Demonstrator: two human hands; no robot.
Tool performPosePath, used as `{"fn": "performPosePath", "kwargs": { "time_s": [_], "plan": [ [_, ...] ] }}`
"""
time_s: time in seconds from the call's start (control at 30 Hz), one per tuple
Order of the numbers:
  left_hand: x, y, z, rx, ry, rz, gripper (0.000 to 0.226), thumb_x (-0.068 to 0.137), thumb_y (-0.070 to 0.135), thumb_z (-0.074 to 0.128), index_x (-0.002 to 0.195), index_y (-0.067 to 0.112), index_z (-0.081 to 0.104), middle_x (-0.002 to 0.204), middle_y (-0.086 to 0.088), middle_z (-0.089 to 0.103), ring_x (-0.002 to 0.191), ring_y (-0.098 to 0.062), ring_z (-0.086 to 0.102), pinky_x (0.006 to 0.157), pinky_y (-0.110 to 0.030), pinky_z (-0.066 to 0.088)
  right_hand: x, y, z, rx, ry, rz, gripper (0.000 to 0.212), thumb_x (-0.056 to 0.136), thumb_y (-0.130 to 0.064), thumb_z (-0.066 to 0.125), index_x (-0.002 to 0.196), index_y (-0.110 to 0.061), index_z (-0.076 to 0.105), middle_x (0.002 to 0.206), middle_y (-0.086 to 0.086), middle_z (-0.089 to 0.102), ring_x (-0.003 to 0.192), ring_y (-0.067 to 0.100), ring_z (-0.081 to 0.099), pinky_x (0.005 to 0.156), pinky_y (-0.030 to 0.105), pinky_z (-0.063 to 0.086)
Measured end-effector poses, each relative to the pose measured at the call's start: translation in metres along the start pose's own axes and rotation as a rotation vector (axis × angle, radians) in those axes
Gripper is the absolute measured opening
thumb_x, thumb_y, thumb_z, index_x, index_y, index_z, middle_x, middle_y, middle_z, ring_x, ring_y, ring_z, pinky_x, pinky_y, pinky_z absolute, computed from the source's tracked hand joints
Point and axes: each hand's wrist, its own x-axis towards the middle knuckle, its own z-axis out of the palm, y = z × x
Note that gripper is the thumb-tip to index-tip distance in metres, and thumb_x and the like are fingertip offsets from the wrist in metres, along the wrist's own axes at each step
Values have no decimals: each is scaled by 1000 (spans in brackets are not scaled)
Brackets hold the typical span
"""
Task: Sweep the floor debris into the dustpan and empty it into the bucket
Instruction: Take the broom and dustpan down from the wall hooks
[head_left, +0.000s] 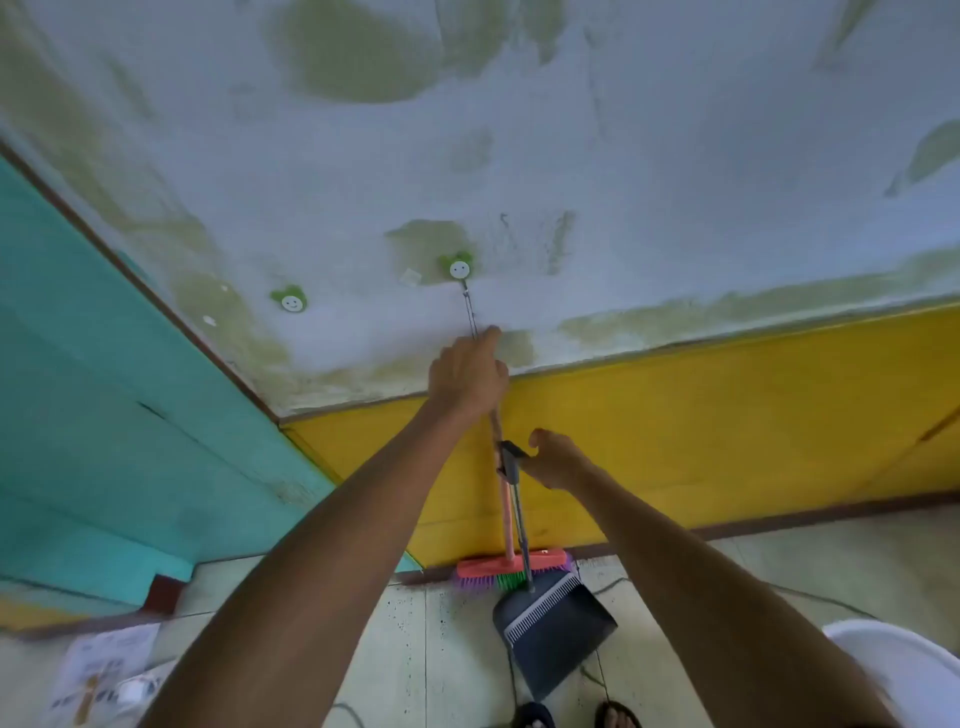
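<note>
Both forearms bare, no sleeves in frame; no watch, bands or rings visible on left hand (467, 371) or right hand (553, 460). Fingers bare, no gloves. Feet at bottom edge in dark open-toed sandals: left sandal (532, 716), right sandal (618, 714) with toes showing past strap. Frame edge crops both sandals, so strap detail unclear. Rest of body out of view

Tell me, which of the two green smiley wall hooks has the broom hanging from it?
The right-hand green smiley hook, higher on the wall; the pink-handled broom hangs below it. The left one is bare.
</note>
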Motion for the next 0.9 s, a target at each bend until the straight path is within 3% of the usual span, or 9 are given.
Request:
{"fn": "performPosePath", "kwargs": {
  "time_s": [0.13, 0.23, 0.4, 0.5, 0.57, 0.67, 0.9],
  "plan": [
    [6, 3, 6, -40, -80, -18, 31, 88, 8, 53, 119, 11, 49, 107, -17, 59, 92, -37, 60, 66, -37, 45, 14, 7, 12, -95, 8, 16, 24, 95, -34, 48, 95, -10, 51, 98, 16, 59, 72, 27, 51, 53, 30, 38],
    [13, 3, 2, -46, -86, -39, 29, 86, 5, 55, 114, 11, 51, 101, -16, 61, 88, -37, 61, 63, -37, 45, 21, 11, 17, -56, -15, 34, 25, 95, -28, 46, 106, -6, 51, 103, 17, 59, 75, 28, 52, 57, 33, 41],
    [15, -1, -9, -101, -121, -69, 16, 81, 2, 58, 95, 10, 57, 91, -12, 62, 80, -32, 61, 64, -40, 52, 28, 11, 28, -35, -47, 50, 21, 99, -18, 46, 114, -4, 47, 91, 12, 52, 57, 19, 47, 44, 31, 39],
    [11, -6, -17, -156, -120, -97, 15, 78, -1, 61, 90, 6, 59, 88, -15, 64, 79, -32, 63, 66, -45, 56, 24, 6, 25, -64, -51, 28, 21, 97, -15, 50, 115, -5, 48, 93, 12, 52, 65, 24, 52, 44, 30, 41],
    [9, -8, -21, -152, -111, -101, 13, 78, 1, 62, 89, 7, 59, 86, -14, 64, 78, -31, 64, 65, -45, 55, 21, 1, 21, -52, -62, 15, 19, 97, -16, 50, 113, -5, 49, 93, 12, 54, 71, 28, 56, 49, 34, 47],
    [-1, -6, -34, -118, -97, -104, 13, 79, 6, 66, 89, 10, 60, 89, -11, 64, 79, -30, 62, 65, -39, 53, 12, -4, 16, -8, -99, 7, 15, 97, -23, 48, 102, -9, 48, 83, 8, 55, 60, 24, 57, 52, 35, 52],
    [-14, 3, -75, -107, -49, -119, 17, 77, 6, 64, 91, 15, 63, 88, -2, 64, 80, -24, 63, 60, -32, 47, -11, -23, 5, 104, -79, 6, 37, 96, -42, 47, 85, -9, 57, 68, 6, 57, 47, 18, 52, 53, 34, 55]
  ]
}}
